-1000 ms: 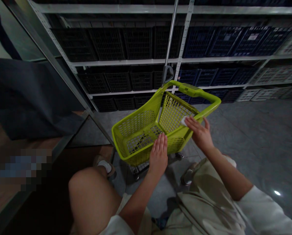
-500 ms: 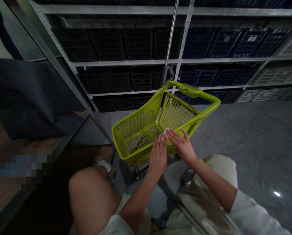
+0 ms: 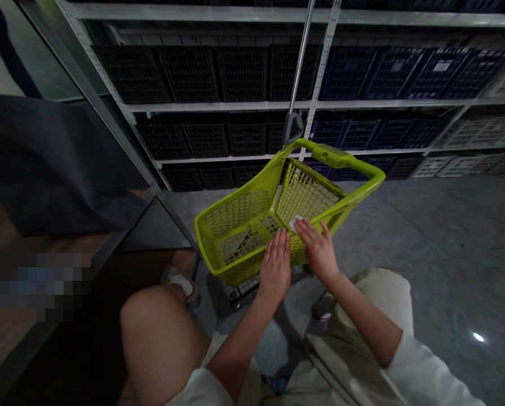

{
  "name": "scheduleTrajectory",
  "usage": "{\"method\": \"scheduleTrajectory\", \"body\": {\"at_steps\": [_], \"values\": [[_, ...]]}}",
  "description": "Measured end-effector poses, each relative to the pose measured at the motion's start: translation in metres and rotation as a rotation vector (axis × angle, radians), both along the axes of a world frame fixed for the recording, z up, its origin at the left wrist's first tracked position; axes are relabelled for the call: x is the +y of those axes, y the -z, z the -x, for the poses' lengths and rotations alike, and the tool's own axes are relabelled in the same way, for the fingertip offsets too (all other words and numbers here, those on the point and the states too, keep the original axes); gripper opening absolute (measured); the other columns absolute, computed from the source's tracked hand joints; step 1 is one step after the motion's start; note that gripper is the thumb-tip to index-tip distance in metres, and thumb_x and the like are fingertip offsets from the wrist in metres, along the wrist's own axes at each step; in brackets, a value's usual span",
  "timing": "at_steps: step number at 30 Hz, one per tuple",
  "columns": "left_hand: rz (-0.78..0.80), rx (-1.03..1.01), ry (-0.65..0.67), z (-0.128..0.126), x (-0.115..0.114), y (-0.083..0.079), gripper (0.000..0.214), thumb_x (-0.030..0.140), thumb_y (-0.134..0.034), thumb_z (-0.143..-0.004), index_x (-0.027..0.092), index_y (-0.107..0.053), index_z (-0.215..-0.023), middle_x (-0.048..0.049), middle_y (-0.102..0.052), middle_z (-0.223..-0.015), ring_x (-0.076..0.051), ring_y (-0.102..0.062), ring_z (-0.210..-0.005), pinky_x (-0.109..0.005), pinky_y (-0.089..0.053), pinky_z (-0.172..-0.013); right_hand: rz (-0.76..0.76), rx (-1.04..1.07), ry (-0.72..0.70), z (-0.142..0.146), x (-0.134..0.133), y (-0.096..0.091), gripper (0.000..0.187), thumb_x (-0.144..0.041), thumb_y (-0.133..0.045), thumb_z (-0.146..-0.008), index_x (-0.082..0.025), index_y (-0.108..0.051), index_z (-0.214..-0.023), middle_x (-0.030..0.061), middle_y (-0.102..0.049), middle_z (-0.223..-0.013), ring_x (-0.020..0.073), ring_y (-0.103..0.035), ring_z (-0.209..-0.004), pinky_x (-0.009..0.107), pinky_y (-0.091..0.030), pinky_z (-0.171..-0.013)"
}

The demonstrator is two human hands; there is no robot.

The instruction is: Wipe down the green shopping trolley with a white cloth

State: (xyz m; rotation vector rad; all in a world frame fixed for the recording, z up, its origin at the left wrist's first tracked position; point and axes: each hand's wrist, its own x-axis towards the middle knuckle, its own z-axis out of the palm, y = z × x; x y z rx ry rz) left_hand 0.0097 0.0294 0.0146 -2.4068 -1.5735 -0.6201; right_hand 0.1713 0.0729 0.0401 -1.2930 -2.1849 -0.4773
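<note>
A small lime-green shopping cart [image 3: 235, 223] with mesh walls stands on the floor in front of my knees. My left hand [image 3: 275, 268] lies flat on the cart's near side wall, fingers stretched and together. My right hand [image 3: 318, 248] presses a small white cloth [image 3: 295, 223] against the same wall's upper rim, just right of my left hand. Only a corner of the cloth shows past my fingertips. The cart's handle [image 3: 341, 159] rises at the far right.
Metal shelving [image 3: 278, 104] with rows of dark and blue mesh crates lines the wall behind the cart. A steel pole [image 3: 300, 62] leans at the shelf. A dark cloth-covered frame [image 3: 45, 163] stands at the left. Grey tiled floor [image 3: 447, 254] stretches to the right.
My right hand with the cloth slid from the cart's right rim near the handle down and left along the wall to beside my left hand. My left hand stayed put.
</note>
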Motion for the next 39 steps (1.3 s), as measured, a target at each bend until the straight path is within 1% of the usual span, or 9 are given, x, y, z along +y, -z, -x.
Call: {"method": "scheduleTrajectory", "body": {"at_steps": [3, 6, 12, 16, 22, 27, 32, 35, 39], "values": [[-0.004, 0.002, -0.003, 0.001, 0.000, 0.000, 0.073, 0.009, -0.045, -0.085, 0.001, -0.024, -0.155, -0.0179, -0.024, -0.165, -0.027, -0.018, -0.154, -0.044, -0.028, -0.124, 0.062, -0.055, -0.117, 0.016, -0.011, 0.003, 0.070, 0.002, -0.041, -0.080, -0.018, -0.047, -0.146, 0.0090, -0.054, -0.149, 0.0191, -0.047, -0.141, 0.043, -0.027, -0.119], [0.002, 0.028, -0.005, 0.001, 0.000, -0.001, 0.075, 0.011, -0.046, -0.086, 0.001, -0.020, -0.156, -0.0175, -0.019, -0.166, -0.027, -0.016, -0.155, -0.043, -0.027, -0.124, 0.061, -0.115, -0.136, -0.015, 0.004, -0.010, 0.069, 0.002, -0.041, -0.081, -0.022, -0.048, -0.145, 0.0064, -0.056, -0.147, 0.0191, -0.050, -0.138, 0.049, -0.020, -0.122], [0.025, 0.058, -0.017, -0.001, 0.000, -0.001, 0.078, 0.015, -0.048, -0.088, 0.002, -0.016, -0.157, -0.0158, -0.017, -0.167, -0.026, -0.019, -0.154, -0.041, -0.027, -0.125, -0.127, 0.014, 0.184, -0.101, 0.048, -0.036, 0.057, 0.000, -0.040, -0.084, -0.021, -0.060, -0.134, 0.0089, -0.065, -0.136, 0.0251, -0.057, -0.132, 0.058, -0.013, -0.121], [0.002, 0.041, -0.022, -0.002, 0.000, 0.002, 0.078, 0.014, -0.048, -0.088, 0.002, -0.015, -0.157, -0.0160, -0.016, -0.167, -0.026, -0.018, -0.154, -0.042, -0.027, -0.125, -0.140, 0.079, 0.211, -0.070, 0.034, -0.023, 0.061, 0.000, -0.041, -0.083, -0.024, -0.057, -0.137, 0.0077, -0.064, -0.137, 0.0246, -0.056, -0.132, 0.059, -0.004, -0.122], [-0.021, 0.011, 0.002, 0.000, 0.001, 0.003, 0.073, 0.009, -0.044, -0.086, 0.001, -0.022, -0.155, -0.0172, -0.021, -0.166, -0.027, -0.017, -0.154, -0.044, -0.027, -0.124, 0.025, 0.004, -0.077, 0.014, -0.013, 0.004, 0.060, -0.002, -0.041, -0.087, -0.022, -0.050, -0.143, 0.0066, -0.058, -0.145, 0.0186, -0.051, -0.137, 0.045, -0.010, -0.124], [-0.016, 0.013, 0.003, 0.002, 0.000, 0.002, 0.077, 0.010, -0.045, -0.086, 0.002, -0.017, -0.157, -0.0165, -0.020, -0.166, -0.026, -0.015, -0.155, -0.043, -0.028, -0.124, -0.005, -0.098, -0.125, -0.028, 0.009, -0.011, 0.056, -0.002, -0.039, -0.089, -0.024, -0.054, -0.139, 0.0047, -0.062, -0.141, 0.0189, -0.056, -0.132, 0.048, -0.008, -0.124], [0.002, 0.039, -0.006, 0.000, 0.000, 0.001, 0.077, 0.014, -0.047, -0.087, 0.002, -0.016, -0.157, -0.0157, -0.018, -0.167, -0.025, -0.017, -0.155, -0.042, -0.028, -0.124, -0.148, 0.021, 0.160, -0.093, 0.046, -0.030, 0.052, -0.002, -0.041, -0.086, -0.024, -0.062, -0.129, 0.0051, -0.067, -0.133, 0.0240, -0.058, -0.131, 0.056, -0.009, -0.122], [0.000, 0.028, -0.008, -0.001, 0.000, 0.000, 0.079, 0.013, -0.047, -0.087, 0.002, -0.015, -0.157, -0.0164, -0.019, -0.166, -0.025, -0.016, -0.155, -0.042, -0.028, -0.124, -0.156, 0.088, 0.200, -0.077, 0.038, -0.024, 0.057, -0.002, -0.042, -0.083, -0.024, -0.059, -0.133, 0.0060, -0.065, -0.136, 0.0240, -0.056, -0.133, 0.056, -0.008, -0.123], [0.001, 0.026, -0.004, -0.001, -0.001, 0.000, 0.075, 0.010, -0.046, -0.086, 0.001, -0.020, -0.156, -0.0175, -0.022, -0.165, -0.027, -0.017, -0.154, -0.044, -0.029, -0.123, -0.024, 0.060, 0.019, -0.010, 0.002, -0.002, 0.069, 0.000, -0.041, -0.078, -0.023, -0.050, -0.143, 0.0057, -0.060, -0.143, 0.0206, -0.050, -0.138, 0.050, -0.008, -0.125]]}}
